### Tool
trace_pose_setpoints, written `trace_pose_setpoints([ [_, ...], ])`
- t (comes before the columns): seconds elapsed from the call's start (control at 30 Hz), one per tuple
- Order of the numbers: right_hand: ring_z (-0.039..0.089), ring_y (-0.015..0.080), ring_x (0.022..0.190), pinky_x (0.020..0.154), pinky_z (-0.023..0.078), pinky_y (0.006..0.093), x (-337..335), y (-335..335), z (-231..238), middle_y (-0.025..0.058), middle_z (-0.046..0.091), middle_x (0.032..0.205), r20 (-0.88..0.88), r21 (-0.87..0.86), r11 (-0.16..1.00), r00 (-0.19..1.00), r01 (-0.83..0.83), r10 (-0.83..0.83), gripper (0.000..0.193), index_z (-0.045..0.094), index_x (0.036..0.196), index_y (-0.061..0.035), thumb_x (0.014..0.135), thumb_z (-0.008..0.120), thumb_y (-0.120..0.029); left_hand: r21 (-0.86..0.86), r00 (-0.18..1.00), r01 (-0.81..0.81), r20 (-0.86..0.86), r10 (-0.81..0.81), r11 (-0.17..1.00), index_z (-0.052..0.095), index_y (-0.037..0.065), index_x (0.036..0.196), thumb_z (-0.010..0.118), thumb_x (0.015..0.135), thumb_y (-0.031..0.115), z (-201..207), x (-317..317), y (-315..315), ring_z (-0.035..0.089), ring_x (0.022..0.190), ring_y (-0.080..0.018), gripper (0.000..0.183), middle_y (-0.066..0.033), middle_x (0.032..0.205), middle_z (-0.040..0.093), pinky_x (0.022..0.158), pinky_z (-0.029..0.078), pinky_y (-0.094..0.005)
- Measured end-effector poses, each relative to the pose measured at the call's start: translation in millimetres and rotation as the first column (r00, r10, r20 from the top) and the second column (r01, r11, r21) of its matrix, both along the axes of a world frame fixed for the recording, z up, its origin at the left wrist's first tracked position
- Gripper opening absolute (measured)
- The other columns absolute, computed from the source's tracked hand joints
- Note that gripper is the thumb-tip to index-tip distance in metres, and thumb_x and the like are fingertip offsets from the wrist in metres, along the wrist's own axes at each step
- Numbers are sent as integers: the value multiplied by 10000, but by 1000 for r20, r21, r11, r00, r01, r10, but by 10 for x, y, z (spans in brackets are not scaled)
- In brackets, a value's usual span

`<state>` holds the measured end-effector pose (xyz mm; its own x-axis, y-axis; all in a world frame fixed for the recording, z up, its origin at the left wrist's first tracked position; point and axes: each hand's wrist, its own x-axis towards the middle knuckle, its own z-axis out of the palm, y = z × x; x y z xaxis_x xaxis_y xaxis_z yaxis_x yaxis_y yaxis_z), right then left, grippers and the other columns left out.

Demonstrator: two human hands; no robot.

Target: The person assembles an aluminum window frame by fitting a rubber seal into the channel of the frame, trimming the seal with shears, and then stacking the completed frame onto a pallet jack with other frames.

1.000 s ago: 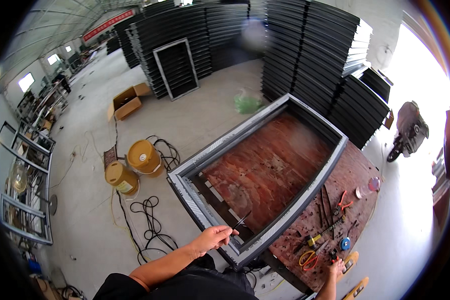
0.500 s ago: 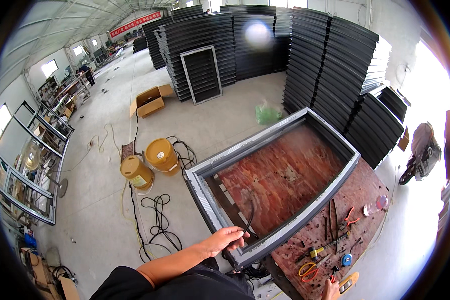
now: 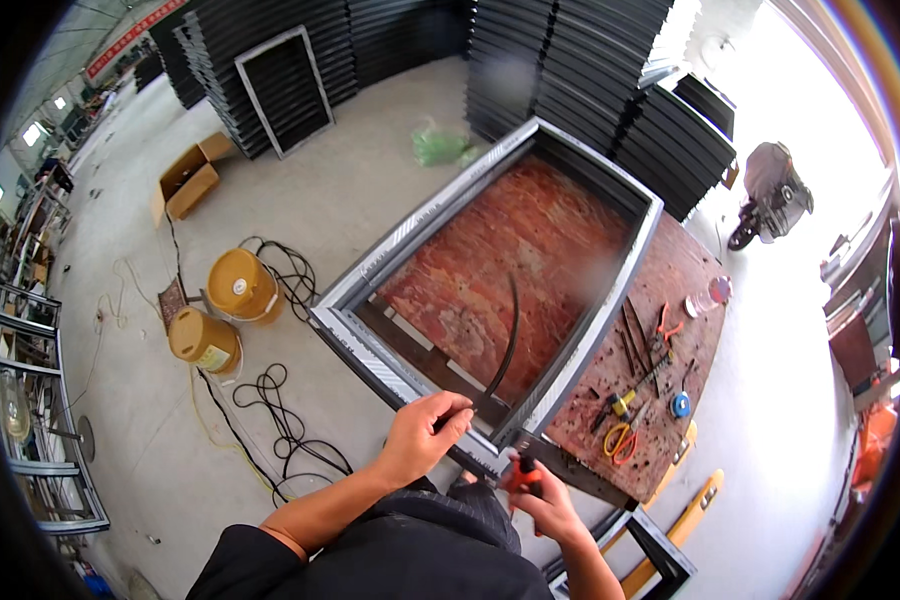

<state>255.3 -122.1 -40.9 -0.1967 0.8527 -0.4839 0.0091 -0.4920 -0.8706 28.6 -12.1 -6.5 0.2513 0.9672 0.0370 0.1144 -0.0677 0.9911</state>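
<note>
**A:** What is the left hand [image 3: 422, 436] doing?

**B:** It is closed around the near end of a long black strip [image 3: 504, 352]. The strip is thin and bends up and away over the middle of the big grey frame [image 3: 390, 262].

**A:** Where is the frame?

**B:** It lies flat on a reddish-brown wooden table [image 3: 680, 270]. The hand is at the near edge of the frame, by its near corner.

**A:** And the right hand [image 3: 542, 503]?

**B:** It is closed on a small tool with an orange handle [image 3: 523, 478], just near the same corner. I cannot tell what kind of tool it is.

**A:** What else is around?

**B:** On the right part of the table lie yellow scissors [image 3: 622, 438], a blue tape measure [image 3: 680, 405] and red pliers [image 3: 667, 325]. On the floor to the left stand two yellow buckets [image 3: 242, 285] with black cables [image 3: 280, 410] near them. Far off are stacks of dark panels [image 3: 570, 60].
</note>
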Motion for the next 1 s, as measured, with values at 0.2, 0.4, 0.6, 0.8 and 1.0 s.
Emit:
trace_pose_setpoints([
  [0.2,526,317,1128,974,399,367,-630,382,272,180,560,1172,412,205,946,898,-253,151,614,396,1321,18,743,597,-41,250,955,41,-293,35,967,632,29,921,650,808,51,128,-367,19,566,608,-249,117,-81,712,589,553,452,-348],
  [0.4,473,382,1176,999,377,403,-1005,420,352,212,519,1220,569,202,913,802,-353,184,721,331,1392,9,729,598,-83,405,951,30,-294,98,914,630,31,916,667,777,24,4,-678,-13,572,622,-264,144,-87,724,598,546,441,-354],
  [0.6,511,378,1087,942,411,414,-1121,456,514,204,548,1108,691,216,897,709,-385,139,694,364,1370,9,725,601,-88,399,928,45,-357,110,916,631,50,932,670,774,66,-17,-708,-28,610,699,-290,163,-89,765,621,601,487,-376],
  [0.8,551,385,925,829,442,427,-1134,448,550,215,569,969,728,337,857,685,-389,25,514,469,1207,49,729,605,-84,441,920,65,-373,117,895,629,48,950,673,758,67,4,-717,-63,611,717,-285,199,-82,786,624,614,492,-374],
  [1.0,581,390,857,762,464,431,-1002,396,509,207,595,898,726,422,817,686,-392,-46,428,514,1130,33,726,615,-67,435,882,157,-465,72,887,625,54,970,676,745,65,26,-639,-93,613,743,-272,231,-68,809,624,620,495,-369],
])
